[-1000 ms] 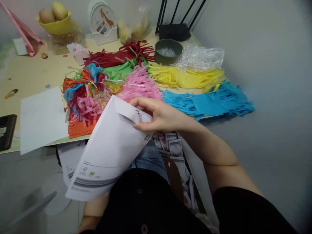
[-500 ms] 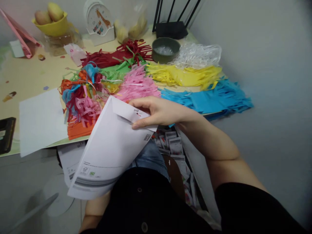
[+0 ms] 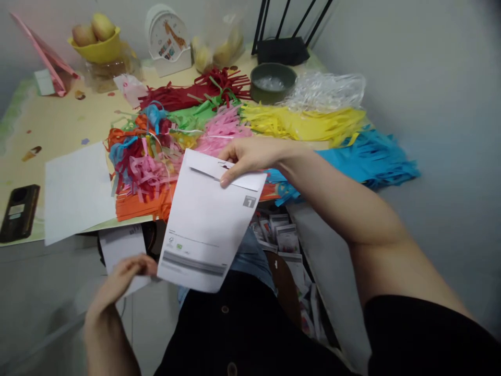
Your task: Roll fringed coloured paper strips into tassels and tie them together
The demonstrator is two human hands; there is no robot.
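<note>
A white printed envelope [image 3: 207, 219] hangs tilted over my lap, its slotted flap at the top. My right hand [image 3: 245, 159] pinches it by the flap edge, thumb on the near face. Near the envelope's lower left corner is my left hand [image 3: 131, 271], blurred, with its fingers close together; whether they touch the corner or hold anything is unclear. Behind the envelope lie fringed paper bundles: pink [image 3: 223, 128], orange [image 3: 136, 206], yellow [image 3: 305, 122], blue [image 3: 376, 159] and dark red [image 3: 176, 96].
On the table are a blank white sheet [image 3: 78, 190], a black phone [image 3: 19, 213], a green bowl [image 3: 273, 83], a black router [image 3: 282, 50] and a yellow fruit bowl [image 3: 97, 49]. Several small packets [image 3: 287, 237] sit in a container below the table's edge.
The envelope has turned more upright and moved slightly up and right with my right hand. My left hand has come out from behind it to the lower left. The camera view has shifted slightly.
</note>
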